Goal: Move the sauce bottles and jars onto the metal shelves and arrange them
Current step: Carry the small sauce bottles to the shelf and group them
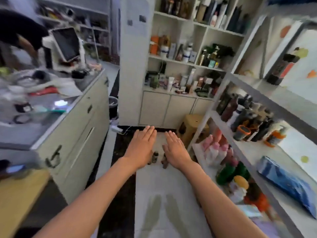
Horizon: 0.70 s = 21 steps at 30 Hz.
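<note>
Both my arms stretch forward over the floor, palms down and fingers straight. My left hand (142,146) and my right hand (176,150) hover side by side and hold nothing. Below them a few small dark sauce bottles (155,157) stand on the white floor tiles, partly hidden by my hands. On the right stands the metal shelf unit (257,152). Its middle tier carries several dark bottles (247,115) and an orange-capped jar (242,132). Pink and white bottles (214,148) and green ones (229,170) fill the lower tier.
A cream counter with drawers (80,127) lines the left, cluttered on top, with a tilted screen (66,43). A person in black bends at the far left. White wall shelves (188,54) full of bottles face me. A yellow plastic stool (192,126) stands by the shelf unit. A blue bag (288,179) lies on a shelf.
</note>
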Tool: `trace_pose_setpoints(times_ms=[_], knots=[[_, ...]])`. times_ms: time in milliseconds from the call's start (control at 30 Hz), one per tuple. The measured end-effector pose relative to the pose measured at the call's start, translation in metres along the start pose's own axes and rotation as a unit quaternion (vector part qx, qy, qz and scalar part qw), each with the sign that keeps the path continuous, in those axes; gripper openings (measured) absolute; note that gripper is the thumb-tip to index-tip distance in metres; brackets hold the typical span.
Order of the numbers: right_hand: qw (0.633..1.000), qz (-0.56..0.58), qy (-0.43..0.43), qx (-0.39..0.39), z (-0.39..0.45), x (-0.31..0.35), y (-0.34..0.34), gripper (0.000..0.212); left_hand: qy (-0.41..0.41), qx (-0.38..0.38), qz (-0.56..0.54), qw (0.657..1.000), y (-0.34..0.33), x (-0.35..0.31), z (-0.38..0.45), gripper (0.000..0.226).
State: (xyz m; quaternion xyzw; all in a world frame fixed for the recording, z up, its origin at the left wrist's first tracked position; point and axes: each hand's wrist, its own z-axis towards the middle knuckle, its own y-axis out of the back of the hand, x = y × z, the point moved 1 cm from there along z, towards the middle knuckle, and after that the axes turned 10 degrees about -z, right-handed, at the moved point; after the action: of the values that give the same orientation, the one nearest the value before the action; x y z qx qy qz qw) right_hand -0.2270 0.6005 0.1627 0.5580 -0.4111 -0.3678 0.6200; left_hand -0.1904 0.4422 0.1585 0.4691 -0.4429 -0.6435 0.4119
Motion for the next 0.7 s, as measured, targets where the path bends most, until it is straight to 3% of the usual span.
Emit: trace_pose_setpoints(times_ms=[167, 400, 700], knots=[[0.987, 0.026, 0.154, 0.023, 0.027, 0.126, -0.045, 0.057, 0.141, -0.034, -0.040, 0.989, 0.016, 0.091, -0.087, 0.072], [0.941, 0.062, 0.331, 0.041, 0.051, 0.266, -0.086, 0.056, 0.292, -0.069, -0.024, 0.954, 0.026, 0.184, -0.181, 0.073], [0.876, 0.115, 0.455, 0.114, 0.082, 0.390, -0.137, 0.051, 0.487, -0.106, -0.053, 0.865, 0.023, 0.261, -0.261, 0.075]])
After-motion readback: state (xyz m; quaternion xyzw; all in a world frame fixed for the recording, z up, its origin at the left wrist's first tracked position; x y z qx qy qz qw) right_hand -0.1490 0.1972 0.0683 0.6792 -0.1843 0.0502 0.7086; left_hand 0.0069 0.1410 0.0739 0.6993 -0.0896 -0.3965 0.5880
